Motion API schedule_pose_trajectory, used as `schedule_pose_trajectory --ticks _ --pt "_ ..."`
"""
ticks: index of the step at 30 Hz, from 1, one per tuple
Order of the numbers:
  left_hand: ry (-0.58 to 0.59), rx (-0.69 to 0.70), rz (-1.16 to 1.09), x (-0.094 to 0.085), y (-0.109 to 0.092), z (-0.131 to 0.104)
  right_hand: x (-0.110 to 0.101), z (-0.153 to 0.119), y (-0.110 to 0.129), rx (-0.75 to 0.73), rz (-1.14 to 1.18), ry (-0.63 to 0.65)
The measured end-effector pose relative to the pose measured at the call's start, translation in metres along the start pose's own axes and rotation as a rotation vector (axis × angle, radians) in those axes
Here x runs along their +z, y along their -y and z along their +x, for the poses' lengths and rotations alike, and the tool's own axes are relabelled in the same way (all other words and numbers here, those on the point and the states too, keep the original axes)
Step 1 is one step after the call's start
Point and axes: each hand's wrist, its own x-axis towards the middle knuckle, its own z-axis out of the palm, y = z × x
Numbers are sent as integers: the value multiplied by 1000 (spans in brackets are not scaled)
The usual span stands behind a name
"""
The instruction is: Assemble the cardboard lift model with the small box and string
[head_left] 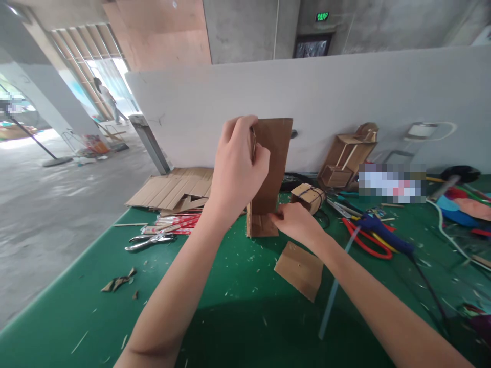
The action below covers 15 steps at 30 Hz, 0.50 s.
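Note:
An upright cardboard structure (274, 168), tall and narrow with a short foot at its base, stands on the green table (230, 312). My left hand (240, 158) is closed around its upper left edge, with the fingers curled over and partly out of sight. Low on the right side, my right hand (297, 222) pinches the structure's edge near the foot; its fingertips are partly hidden. A loose flat piece of cardboard (299, 271) with a small hole lies just below my right hand.
To the left lie silver pliers (151, 240), red-and-white wrapped sticks and cardboard sheets (172, 186). Behind stand a small cardboard box (309, 198) and a taller cardboard model (345, 158). On the right are a blue glue gun (387, 232) with a glue stick, red-handled scissors and cables.

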Motion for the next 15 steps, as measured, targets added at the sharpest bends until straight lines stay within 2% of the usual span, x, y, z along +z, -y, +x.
schedule_pose_trajectory --ticks 3,6,10,12,15 --pt "10 -23 -9 -2 -1 0 -16 -5 -5 -16 -89 83" --pt "1 -29 -29 -5 -1 1 -42 -11 -17 -4 -177 177" --pt "-11 -64 -41 -8 -1 4 -72 -29 -27 43 -205 171" --pt "-17 -76 -35 -8 -2 5 -72 -43 -24 19 -196 215" --pt "-16 -76 -16 -8 -5 7 -52 -68 -14 -86 -177 370"
